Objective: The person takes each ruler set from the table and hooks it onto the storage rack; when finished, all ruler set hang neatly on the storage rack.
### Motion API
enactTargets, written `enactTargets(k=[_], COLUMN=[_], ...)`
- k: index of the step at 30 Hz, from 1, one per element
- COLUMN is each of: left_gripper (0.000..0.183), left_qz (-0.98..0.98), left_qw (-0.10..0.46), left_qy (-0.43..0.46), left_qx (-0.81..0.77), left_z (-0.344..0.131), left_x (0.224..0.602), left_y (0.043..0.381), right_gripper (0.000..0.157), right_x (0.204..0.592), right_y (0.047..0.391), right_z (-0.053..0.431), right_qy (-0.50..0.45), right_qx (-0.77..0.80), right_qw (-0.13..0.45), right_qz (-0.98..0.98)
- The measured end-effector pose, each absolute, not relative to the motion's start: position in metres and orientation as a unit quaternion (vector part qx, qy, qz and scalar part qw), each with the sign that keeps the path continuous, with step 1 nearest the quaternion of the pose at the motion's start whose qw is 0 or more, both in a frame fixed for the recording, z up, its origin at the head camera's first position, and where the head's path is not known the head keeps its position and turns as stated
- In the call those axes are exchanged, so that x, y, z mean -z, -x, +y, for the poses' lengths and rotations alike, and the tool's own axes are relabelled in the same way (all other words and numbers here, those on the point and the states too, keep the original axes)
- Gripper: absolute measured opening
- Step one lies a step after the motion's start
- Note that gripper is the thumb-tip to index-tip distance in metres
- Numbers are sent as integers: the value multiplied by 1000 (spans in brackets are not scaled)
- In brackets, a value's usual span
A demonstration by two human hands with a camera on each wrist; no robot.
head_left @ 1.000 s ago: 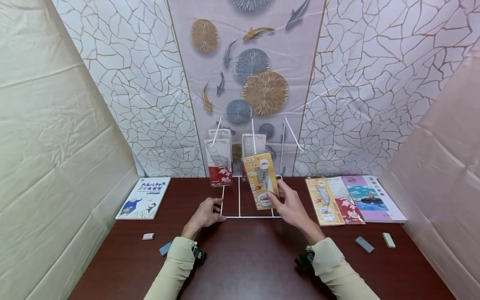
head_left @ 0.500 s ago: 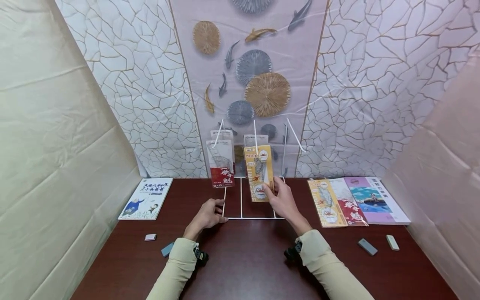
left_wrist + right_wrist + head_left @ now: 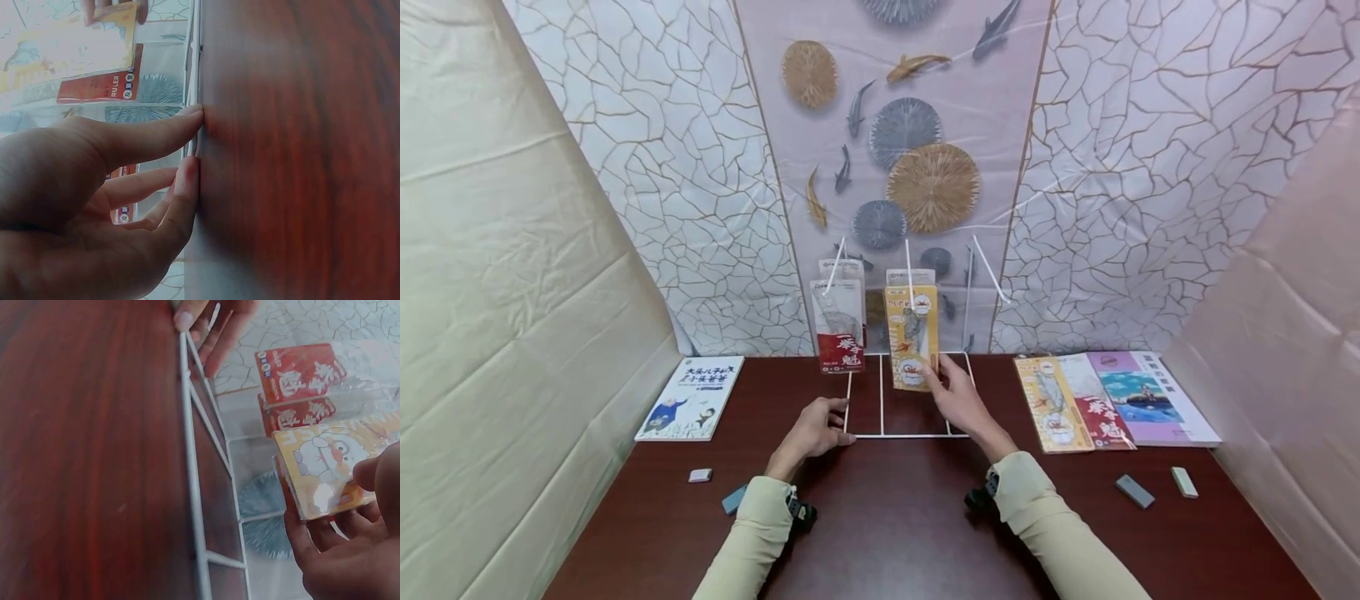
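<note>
A white wire display rack (image 3: pixel 902 436) with hooks stands on the dark table. At its front left corner, my left hand (image 3: pixel 814 427) pinches the base wire between thumb and fingers, as the left wrist view shows. My right hand (image 3: pixel 958 396) holds the lower right edge of a yellow carded ruler set (image 3: pixel 904 337), thumb on its front and fingers behind. That card hangs upright at the middle hook (image 3: pixel 909 267), with a red-and-white ruler set (image 3: pixel 917 274) mostly hidden behind it. Two more red-and-white ruler sets (image 3: pixel 837 321) hang one behind the other on the left hook (image 3: pixel 834 265).
A white picture book (image 3: pixel 691 398) lies at the left. On the right, another yellow ruler set (image 3: pixel 1054 404), a red-and-white one (image 3: pixel 1101 408) and a purple-covered book (image 3: pixel 1142 400) overlap. Small blocks lie nearer, including a white one (image 3: pixel 700 475) and a grey one (image 3: pixel 1134 492).
My right hand has moved the yellow ruler set left and away from me to the middle hook, turning it from tilted to upright. My left hand stays on the rack's corner.
</note>
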State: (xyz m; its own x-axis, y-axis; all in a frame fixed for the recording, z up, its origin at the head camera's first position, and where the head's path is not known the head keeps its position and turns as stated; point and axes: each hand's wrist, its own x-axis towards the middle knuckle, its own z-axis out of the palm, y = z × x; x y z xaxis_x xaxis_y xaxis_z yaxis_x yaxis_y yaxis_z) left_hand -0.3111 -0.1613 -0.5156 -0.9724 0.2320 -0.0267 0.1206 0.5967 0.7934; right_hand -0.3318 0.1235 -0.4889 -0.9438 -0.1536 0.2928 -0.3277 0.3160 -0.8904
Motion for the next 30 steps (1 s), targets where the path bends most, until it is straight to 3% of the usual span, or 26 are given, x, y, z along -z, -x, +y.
enactTargets(k=[11, 16, 22, 30], left_gripper=[72, 72, 71, 70], left_qz=[892, 889, 888, 889], left_qw=[65, 63, 62, 65], left_qy=[-95, -102, -97, -97], left_qx=[-436, -442, -445, -443], left_z=[-166, -165, -164, -163], left_x=[516, 517, 516, 518], left_y=[311, 311, 310, 310], right_gripper=[29, 33, 45, 69], right_x=[501, 503, 507, 513], right_y=[326, 324, 320, 308], right_z=[159, 195, 255, 305], right_qy=[-121, -109, -35, 42], right_qx=[-538, -503, -402, -288], right_qw=[71, 112, 167, 130], right_qz=[-831, -850, -900, -948])
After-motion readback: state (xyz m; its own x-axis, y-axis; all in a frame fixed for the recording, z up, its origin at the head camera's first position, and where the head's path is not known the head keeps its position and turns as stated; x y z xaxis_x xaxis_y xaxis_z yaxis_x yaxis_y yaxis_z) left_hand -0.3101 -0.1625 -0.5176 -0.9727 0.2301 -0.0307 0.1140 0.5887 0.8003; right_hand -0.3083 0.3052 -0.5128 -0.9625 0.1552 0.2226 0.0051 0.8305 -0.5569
